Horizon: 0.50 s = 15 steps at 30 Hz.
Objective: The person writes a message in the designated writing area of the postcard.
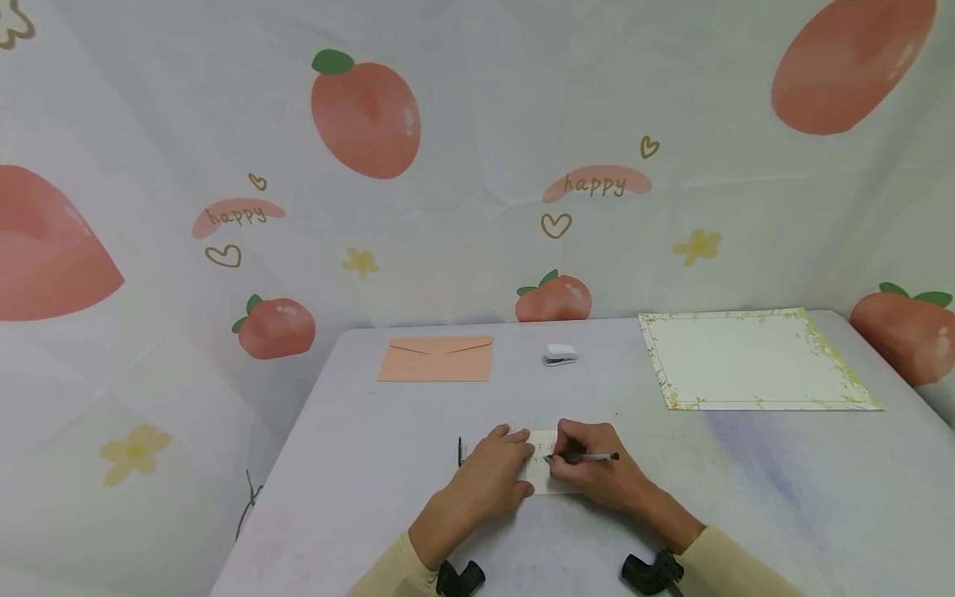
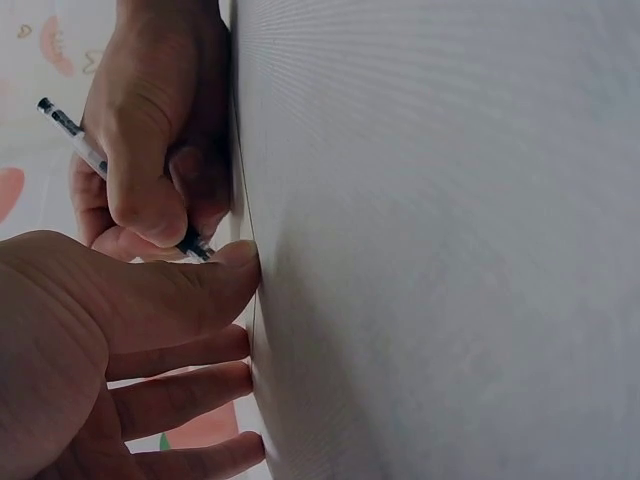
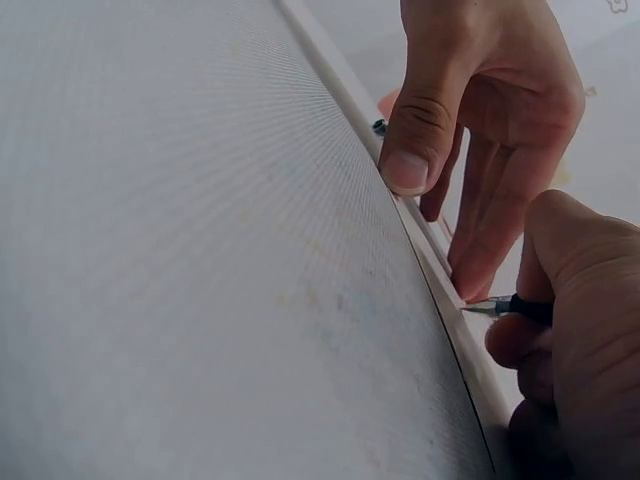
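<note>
A small cream paper (image 1: 543, 479) with a few lines of handwriting lies on the table between my hands. With its fingertips, my left hand (image 1: 487, 471) presses on the paper's left part, fingers spread. My right hand (image 1: 603, 471) pinches a pen (image 1: 603, 456) with a clear barrel and a dark end. The pen (image 3: 488, 306) meets the sheet just beside the left fingertips in the right wrist view. From the left wrist view, the left thumb (image 2: 215, 285) lies at the paper's near edge, close to the pen tip.
Behind the hands lie a peach envelope (image 1: 436, 361) and a small white stapler (image 1: 560, 355). A large sheet with a floral border (image 1: 761, 365) lies at the back right. Left of the left hand is a thin dark object (image 1: 459, 452). A printed curtain (image 1: 462, 207) hangs behind the table.
</note>
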### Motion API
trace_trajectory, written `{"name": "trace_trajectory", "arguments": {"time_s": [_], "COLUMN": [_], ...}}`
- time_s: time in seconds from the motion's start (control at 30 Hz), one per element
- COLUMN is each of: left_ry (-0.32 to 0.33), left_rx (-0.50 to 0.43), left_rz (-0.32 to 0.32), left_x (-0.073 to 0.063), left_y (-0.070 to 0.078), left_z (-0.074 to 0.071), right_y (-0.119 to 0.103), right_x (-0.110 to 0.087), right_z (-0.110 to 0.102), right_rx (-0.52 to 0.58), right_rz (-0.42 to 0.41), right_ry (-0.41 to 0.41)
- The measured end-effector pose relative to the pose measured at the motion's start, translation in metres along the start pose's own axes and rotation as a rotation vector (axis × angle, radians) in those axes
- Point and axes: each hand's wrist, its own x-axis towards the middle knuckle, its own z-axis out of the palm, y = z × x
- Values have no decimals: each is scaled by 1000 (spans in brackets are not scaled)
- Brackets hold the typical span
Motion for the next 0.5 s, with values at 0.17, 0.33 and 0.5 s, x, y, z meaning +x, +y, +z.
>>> {"name": "trace_trajectory", "arguments": {"time_s": [0.17,0.33,0.5], "left_ry": [-8,-7,-5], "left_rx": [-12,-16,-46], "left_rz": [-6,-6,-10], "left_x": [0,0,-1], "left_y": [0,-1,1], "left_z": [1,1,-3], "right_y": [0,-1,-1], "right_x": [0,0,0], "right_z": [0,-1,-2], "right_rx": [-3,-19,-24], "right_rz": [5,1,17], "right_ry": [-1,-10,-16]}}
